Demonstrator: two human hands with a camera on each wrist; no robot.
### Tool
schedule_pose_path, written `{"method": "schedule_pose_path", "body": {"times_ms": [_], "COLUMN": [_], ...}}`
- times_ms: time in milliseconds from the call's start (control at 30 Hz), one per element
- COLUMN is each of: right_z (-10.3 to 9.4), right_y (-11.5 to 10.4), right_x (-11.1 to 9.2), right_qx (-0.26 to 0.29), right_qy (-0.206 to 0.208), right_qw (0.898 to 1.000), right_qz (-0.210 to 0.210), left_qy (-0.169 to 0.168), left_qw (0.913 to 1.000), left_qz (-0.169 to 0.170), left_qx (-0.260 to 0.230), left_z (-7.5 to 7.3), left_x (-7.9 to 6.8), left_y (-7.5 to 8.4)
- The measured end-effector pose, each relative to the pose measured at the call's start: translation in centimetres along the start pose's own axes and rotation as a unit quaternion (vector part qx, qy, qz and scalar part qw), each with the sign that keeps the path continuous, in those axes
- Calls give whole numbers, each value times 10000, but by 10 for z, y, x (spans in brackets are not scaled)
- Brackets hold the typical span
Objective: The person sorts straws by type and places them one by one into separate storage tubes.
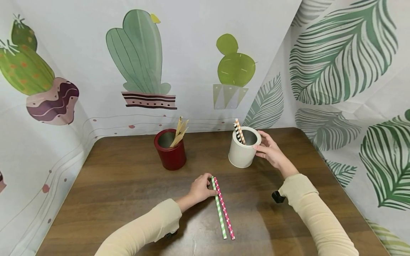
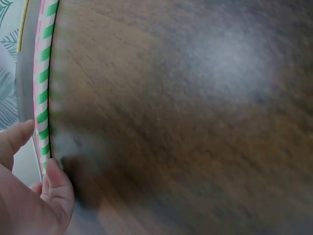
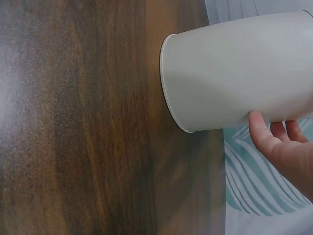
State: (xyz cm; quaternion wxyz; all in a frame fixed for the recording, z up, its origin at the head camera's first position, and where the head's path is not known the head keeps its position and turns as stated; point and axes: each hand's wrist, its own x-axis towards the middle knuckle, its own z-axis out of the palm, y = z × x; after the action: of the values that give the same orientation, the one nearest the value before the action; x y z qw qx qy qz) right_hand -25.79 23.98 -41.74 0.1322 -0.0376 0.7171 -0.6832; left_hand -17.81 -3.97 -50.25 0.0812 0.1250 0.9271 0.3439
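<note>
Two hands at a wooden worktop (image 1: 112,185). The left hand (image 1: 200,188) is at the far ends of two paper straws lying on the near part of the surface: a green-striped straw (image 1: 220,213) on the left and a pink dotted straw (image 1: 226,213) on the right, close together at the far ends and slightly apart at the near ends. Its fingers are bent and partly spread, thumb and fingers to either side of the straws; whether they pinch them cannot be told. The right hand (image 1: 271,153) holds a white can (image 1: 241,156), its fingers curved round the right side and the thumb by the rim. The can stands upright at the far right and contains a black-striped straw (image 1: 237,133) and an orange-striped straw (image 1: 240,131), both leaning at its left side. Well to the left stands a red can (image 1: 173,158) with pale sticks (image 1: 179,133) leaning to the right. Behind hangs a white backdrop (image 1: 192,71) printed with cacti and leaves.
</note>
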Motion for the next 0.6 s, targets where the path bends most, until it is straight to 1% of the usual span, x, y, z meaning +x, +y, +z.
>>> {"method": "schedule_pose_path", "body": {"times_ms": [100,200,300,433,533,600], "right_z": [-4,-7,-7,-7,-8,-8], "right_y": [6,10,10,11,13,13], "right_x": [5,8,8,8,9,9], "right_qx": [62,99,106,104,121,143], "right_qy": [34,48,46,42,54,59], "right_qw": [10000,9999,9999,9999,9999,9999], "right_qz": [8,4,-23,-45,-45,-52], "left_qy": [77,126,140,186,270,356], "left_qw": [10000,9998,9991,9967,9951,9946], "left_qz": [-39,-164,-370,-733,-921,-966], "left_qx": [19,-7,-135,-303,-247,-104], "left_z": [1,2,1,-3,-6,-9], "left_x": [1,3,7,12,15,17], "left_y": [0,0,-1,-2,-5,-7]}}
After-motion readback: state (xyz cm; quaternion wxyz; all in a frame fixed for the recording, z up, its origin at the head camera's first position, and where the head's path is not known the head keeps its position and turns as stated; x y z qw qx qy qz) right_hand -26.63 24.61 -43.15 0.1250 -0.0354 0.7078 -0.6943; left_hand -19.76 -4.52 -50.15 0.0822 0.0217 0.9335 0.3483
